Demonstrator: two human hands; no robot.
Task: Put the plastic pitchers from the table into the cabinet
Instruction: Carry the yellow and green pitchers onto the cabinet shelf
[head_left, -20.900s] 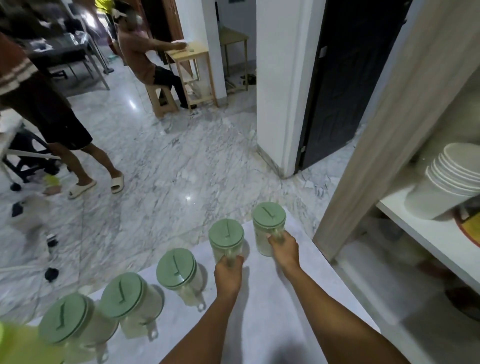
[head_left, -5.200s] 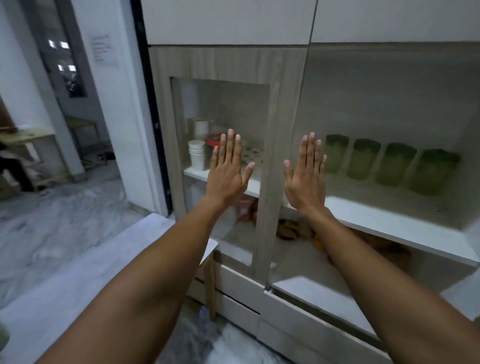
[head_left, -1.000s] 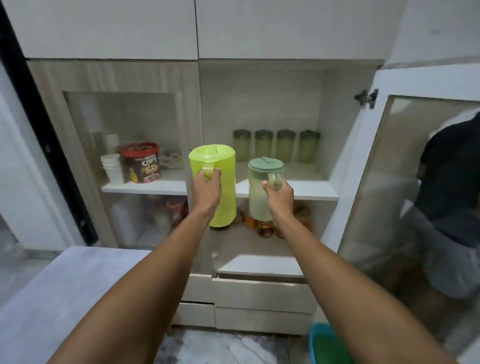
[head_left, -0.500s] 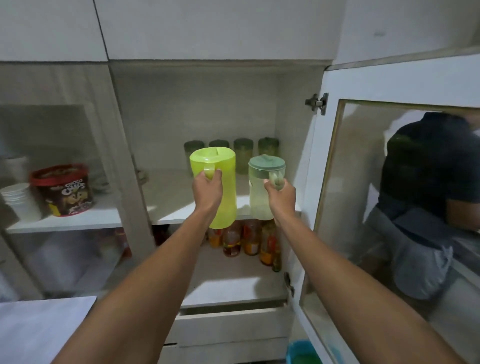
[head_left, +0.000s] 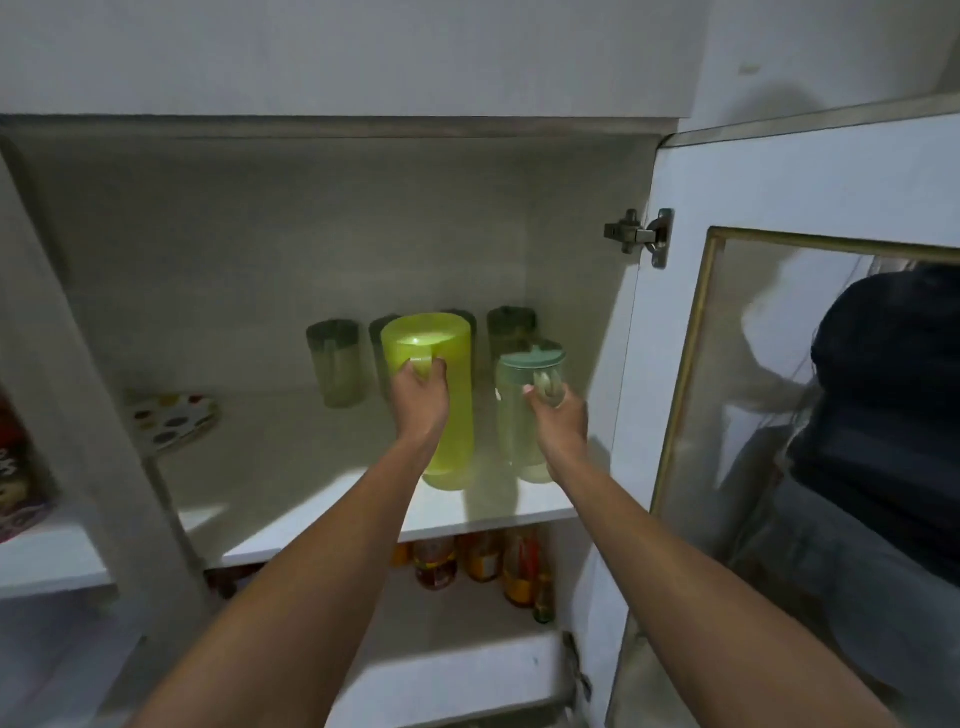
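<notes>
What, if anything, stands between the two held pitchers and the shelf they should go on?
Nothing visible bars the shelf: the door is open. Behind the lime pitcher and the clear pitcher, a row of stored pitchers stands at the back, so neither can likely go much deeper.

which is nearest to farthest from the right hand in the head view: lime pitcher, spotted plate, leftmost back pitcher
From the right hand, holding the green-lidded pitcher:
1. lime pitcher, just left, in the left hand
2. leftmost back pitcher, at the rear
3. spotted plate, far left

lime pitcher, green-lidded pitcher upright, side by side, cabinet shelf front
</notes>
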